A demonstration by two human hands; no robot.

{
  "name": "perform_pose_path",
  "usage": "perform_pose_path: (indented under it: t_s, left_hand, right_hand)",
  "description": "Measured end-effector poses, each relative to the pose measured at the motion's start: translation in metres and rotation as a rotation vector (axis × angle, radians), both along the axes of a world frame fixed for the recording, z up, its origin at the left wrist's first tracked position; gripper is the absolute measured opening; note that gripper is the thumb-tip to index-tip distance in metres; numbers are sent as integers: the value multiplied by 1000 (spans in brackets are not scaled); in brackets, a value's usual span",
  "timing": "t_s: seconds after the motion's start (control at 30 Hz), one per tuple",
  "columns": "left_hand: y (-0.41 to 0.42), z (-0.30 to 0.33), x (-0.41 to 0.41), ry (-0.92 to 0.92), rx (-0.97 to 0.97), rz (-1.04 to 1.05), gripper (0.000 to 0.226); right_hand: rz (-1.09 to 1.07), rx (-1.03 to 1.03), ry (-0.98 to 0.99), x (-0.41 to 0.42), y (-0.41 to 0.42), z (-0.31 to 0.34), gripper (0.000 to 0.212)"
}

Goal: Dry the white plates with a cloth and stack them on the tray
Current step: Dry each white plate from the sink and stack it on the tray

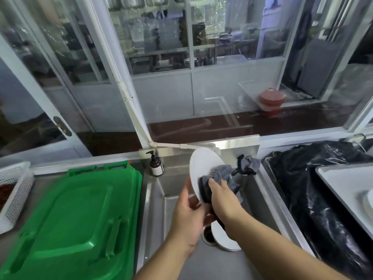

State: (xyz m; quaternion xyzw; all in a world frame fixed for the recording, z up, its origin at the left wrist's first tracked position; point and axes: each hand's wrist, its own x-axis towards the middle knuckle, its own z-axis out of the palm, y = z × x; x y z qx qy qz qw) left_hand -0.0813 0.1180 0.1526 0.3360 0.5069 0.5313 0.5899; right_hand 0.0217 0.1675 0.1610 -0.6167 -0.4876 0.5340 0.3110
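Note:
Over the steel sink (173, 265) my left hand (186, 213) grips the lower edge of a round white plate (201, 164), held tilted on edge. My right hand (222, 197) presses a grey cloth (220, 172) against the plate's face, fingers curled into the cloth. More white plates (224, 237) lie stacked at the bottom of the sink beside the drain, partly hidden by my right forearm. At the right edge sits a white tray (339, 190) with something white on it, cut off by the frame.
A green plastic lid (72, 219) covers the counter on the left, with a white perforated basket (14, 190) beyond it. A brown soap pump bottle (155, 164) stands at the sink's back corner. Another grey rag (249, 164) hangs there. A black plastic bag (314, 195) lies under the tray.

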Motion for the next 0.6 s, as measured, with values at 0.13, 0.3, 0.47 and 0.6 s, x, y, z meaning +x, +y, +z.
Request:
perform_pose_path:
  t_s: [0.13, 0.3, 0.47, 0.6]
  left_hand:
    - [0, 1, -5, -22, -39, -32, 67]
    - [-8, 8, -7, -7, -39, -56, 59]
    - [-14, 10, -11, -37, -60, -68, 73]
    - [-14, 14, -11, -81, -34, -35, 66]
  right_hand:
    - [65, 16, 180, -8, -13, 3, 44]
    - [256, 247, 66, -8, 0, 16, 45]
    - [283, 388, -117, -2, 30, 14, 57]
    - [228, 464, -294, 9, 59, 8, 59]
